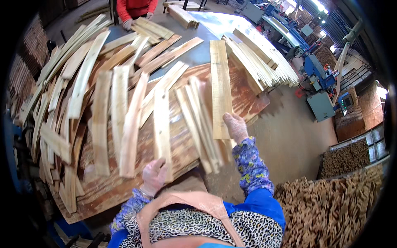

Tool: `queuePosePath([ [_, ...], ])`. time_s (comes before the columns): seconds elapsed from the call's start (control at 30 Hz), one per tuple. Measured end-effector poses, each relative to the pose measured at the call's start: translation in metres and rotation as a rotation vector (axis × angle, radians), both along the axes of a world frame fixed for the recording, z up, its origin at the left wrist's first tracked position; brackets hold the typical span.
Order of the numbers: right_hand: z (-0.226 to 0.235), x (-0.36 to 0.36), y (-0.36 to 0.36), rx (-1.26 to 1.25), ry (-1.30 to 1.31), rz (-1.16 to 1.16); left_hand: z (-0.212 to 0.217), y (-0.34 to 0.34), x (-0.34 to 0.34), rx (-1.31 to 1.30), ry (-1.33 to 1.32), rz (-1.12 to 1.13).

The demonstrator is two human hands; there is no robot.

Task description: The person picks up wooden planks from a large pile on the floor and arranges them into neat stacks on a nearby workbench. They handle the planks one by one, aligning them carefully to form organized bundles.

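Note:
My right hand (235, 126), in a worn work glove, grips the near end of a long flat wooden slat (220, 82) that points away from me over the table. My left hand (154, 175), also gloved, holds the near end of another pale slat (161, 120) lying on a large reddish-brown board (248, 101). Between the two hands lies a small bundle of narrow slats (200, 124). Both forearms wear flowered sleeve covers.
Several loose slats (99, 120) are spread over the board and heaped at the left (53, 82). A neat stack of slats (264, 58) lies at the far right. A person in red (134, 10) works across the table. Blue machines (320, 78) and piles of wood blocks (331, 206) stand to the right.

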State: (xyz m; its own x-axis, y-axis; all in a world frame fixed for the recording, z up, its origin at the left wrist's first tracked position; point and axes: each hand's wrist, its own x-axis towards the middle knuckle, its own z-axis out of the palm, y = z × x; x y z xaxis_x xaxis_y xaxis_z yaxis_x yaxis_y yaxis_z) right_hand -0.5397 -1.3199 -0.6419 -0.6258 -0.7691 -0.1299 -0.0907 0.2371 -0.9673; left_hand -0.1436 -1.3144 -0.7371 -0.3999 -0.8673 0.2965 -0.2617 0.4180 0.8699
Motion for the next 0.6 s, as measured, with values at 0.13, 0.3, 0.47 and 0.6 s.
queuePosePath([
  [0.13,-0.035,-0.217,-0.071,-0.009,0.095,0.018,0.031,0.012,-0.112,0.349,-0.122,-0.072],
  [0.3,-0.060,-0.358,-0.127,0.635,1.171,0.016,0.042,-0.008,-0.140,0.137,-0.347,0.272],
  [0.47,-0.090,-0.426,-0.141,0.754,1.243,-0.061,-0.010,-0.032,-0.043,-0.114,-1.354,0.913],
  [0.6,-0.085,-0.459,-0.139,0.890,1.165,-0.127,-0.002,-0.056,-0.009,0.306,-1.413,1.040],
])
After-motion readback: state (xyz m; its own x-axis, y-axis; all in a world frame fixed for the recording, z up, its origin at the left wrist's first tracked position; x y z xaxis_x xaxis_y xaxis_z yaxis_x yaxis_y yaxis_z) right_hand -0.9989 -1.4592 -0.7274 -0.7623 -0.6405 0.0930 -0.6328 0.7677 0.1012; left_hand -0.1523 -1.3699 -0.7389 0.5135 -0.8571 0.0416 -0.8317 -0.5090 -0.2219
